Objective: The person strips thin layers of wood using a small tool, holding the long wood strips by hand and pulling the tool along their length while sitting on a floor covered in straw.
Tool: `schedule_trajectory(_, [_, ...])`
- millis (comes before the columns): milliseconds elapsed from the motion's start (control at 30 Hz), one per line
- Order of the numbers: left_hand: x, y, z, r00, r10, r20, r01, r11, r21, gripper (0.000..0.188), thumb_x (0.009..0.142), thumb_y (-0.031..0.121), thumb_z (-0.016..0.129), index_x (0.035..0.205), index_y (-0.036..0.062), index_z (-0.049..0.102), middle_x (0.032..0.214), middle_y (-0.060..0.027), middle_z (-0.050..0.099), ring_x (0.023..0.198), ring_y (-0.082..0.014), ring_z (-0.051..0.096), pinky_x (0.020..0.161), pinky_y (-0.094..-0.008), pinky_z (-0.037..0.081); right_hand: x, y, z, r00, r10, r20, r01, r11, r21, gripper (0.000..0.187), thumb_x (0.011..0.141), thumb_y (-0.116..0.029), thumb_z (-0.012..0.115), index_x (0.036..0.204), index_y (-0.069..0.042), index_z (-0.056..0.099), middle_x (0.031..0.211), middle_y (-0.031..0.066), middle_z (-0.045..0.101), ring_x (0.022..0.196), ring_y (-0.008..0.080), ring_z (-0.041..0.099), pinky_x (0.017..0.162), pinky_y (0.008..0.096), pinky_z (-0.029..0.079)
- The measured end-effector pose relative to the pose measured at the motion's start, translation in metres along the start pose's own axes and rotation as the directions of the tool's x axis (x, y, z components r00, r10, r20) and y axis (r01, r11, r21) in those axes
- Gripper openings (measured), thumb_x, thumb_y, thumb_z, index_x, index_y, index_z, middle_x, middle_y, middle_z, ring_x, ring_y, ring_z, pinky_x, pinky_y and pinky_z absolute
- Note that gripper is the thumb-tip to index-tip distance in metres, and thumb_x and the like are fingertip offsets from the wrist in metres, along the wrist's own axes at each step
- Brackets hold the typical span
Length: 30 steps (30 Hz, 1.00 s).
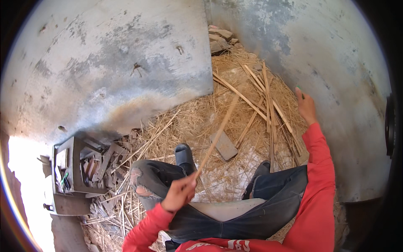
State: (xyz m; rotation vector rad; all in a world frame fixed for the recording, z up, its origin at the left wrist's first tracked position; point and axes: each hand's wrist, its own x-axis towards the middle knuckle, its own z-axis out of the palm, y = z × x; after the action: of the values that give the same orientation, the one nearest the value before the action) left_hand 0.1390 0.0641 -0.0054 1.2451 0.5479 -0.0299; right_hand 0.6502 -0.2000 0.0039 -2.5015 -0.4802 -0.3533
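My left hand (180, 194), low in front of my lap, is closed round the near end of a long, thin wooden strip (216, 135). The strip slants up and away to the right, and its far part is blurred. Off to the right, beside the wall, my right hand (307, 108) is raised with its fingers curled. A bit of green shows at its fingers; what it belongs to is too small to make out. More wooden strips (269, 101) lie crossed in a loose pile on the straw, between the two hands and farther off.
A grey rectangular block (224, 146) lies on the straw-strewn ground between my feet. At the left stands a boxy wooden frame (76, 168) with scraps inside. Worn grey walls (168, 46) rise ahead and at the right. Stones (219, 41) are heaped in the far gap.
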Motion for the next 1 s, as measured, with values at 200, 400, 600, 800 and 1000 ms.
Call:
schedule_trajectory(200, [0.065,0.055,0.014,0.986,0.16,-0.049,-0.166,0.972,-0.169,0.041,0.106,0.019,0.048,0.145,0.0054,0.047,0.062,0.0072,0.033,0.047,-0.003,0.031,0.042,-0.0204,0.025,-0.087,-0.17,-0.011,0.839,-0.474,0.266,0.425,0.877,0.222,0.066,0.098,-0.063,0.042,0.105,-0.006,0.076,0.05,0.011,0.048,0.045,0.0256,0.05,0.048,0.0398,0.041])
schedule_trajectory(400, [0.082,0.057,0.036,0.964,0.265,-0.012,-0.265,0.96,-0.091,0.044,0.105,0.017,0.052,0.146,0.0054,0.046,0.061,0.0075,0.039,0.049,-0.0021,0.036,0.043,-0.0203,0.028,-0.154,-0.207,0.006,0.631,-0.701,0.332,0.626,0.713,0.314,0.062,0.098,-0.059,0.046,0.078,-0.005,0.069,0.055,0.0178,0.058,0.05,0.0363,0.06,0.048,0.048,0.047])
schedule_trajectory(600, [0.082,0.047,0.046,0.938,0.339,-0.069,-0.321,0.927,0.192,0.044,0.103,0.015,0.056,0.143,-0.0019,0.048,0.065,0.0085,0.042,0.055,-0.0008,0.038,0.049,-0.0196,0.031,-0.143,-0.21,0.013,0.666,-0.618,0.416,0.519,0.786,0.336,0.065,0.098,-0.06,0.045,0.079,-0.002,0.069,0.06,0.0209,0.061,0.059,0.0398,0.064,0.056,0.0512,0.05])
schedule_trajectory(800, [0.047,0.025,0.051,0.982,0.178,-0.058,-0.159,0.957,0.244,0.043,0.102,0.012,0.057,0.144,0.004,0.051,0.069,0.0099,0.042,0.056,-0.0005,0.037,0.049,-0.0202,0.03,-0.09,-0.166,0.021,0.83,-0.462,0.311,0.47,0.881,0.053,0.066,0.098,-0.063,0.041,0.084,-0.006,0.071,0.058,0.0165,0.059,0.058,0.0355,0.062,0.054,0.0459,0.048])
schedule_trajectory(1000, [0.017,0.007,0.047,0.993,0.109,-0.053,-0.099,0.982,0.161,0.046,0.102,0.013,0.056,0.145,-0.0012,0.046,0.066,0.0079,0.039,0.057,-0.0018,0.035,0.05,-0.0206,0.03,-0.081,-0.13,0.045,0.774,-0.586,0.24,0.584,0.807,0.086,0.061,0.098,-0.061,0.045,0.084,-0.007,0.069,0.061,0.0185,0.059,0.057,0.0383,0.06,0.055,0.0482,0.047])
